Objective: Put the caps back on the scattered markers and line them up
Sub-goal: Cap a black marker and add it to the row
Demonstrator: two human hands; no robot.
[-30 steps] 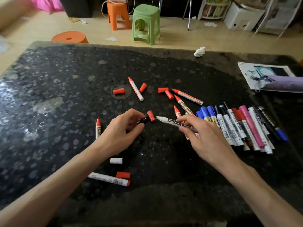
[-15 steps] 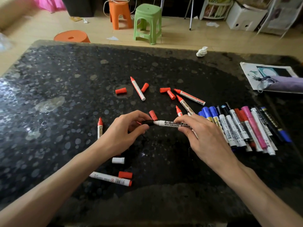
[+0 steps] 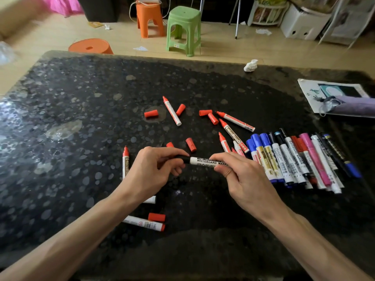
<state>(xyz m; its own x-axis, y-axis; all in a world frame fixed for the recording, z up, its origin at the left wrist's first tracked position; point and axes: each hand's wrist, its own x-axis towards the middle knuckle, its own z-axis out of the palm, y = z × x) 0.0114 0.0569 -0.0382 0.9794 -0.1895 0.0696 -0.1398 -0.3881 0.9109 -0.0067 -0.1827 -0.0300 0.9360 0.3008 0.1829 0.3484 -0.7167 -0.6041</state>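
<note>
Cap and marker have come together since a second ago: back then the left hand (image 3: 154,171) had the black cap (image 3: 183,158) a little way off the tip. Now it's pinching that cap right on the end of the whiteboard marker (image 3: 205,160), which the right hand (image 3: 243,179) grips by the barrel, level, just above the table (image 3: 81,118). These are light, stiff, slightly slick plastic, so I'd hold mid-barrel and push the cap straight on, no real force needed. Can't tell if it's fully seated, since fingers cover most of the cap, and the marker's back end is buried in the right hand. A white piece (image 3: 151,199) is half hidden under the left wrist. Loose red caps (image 3: 151,113) lie further out, and the row of capped markers (image 3: 294,161) lies off to the right.
</note>
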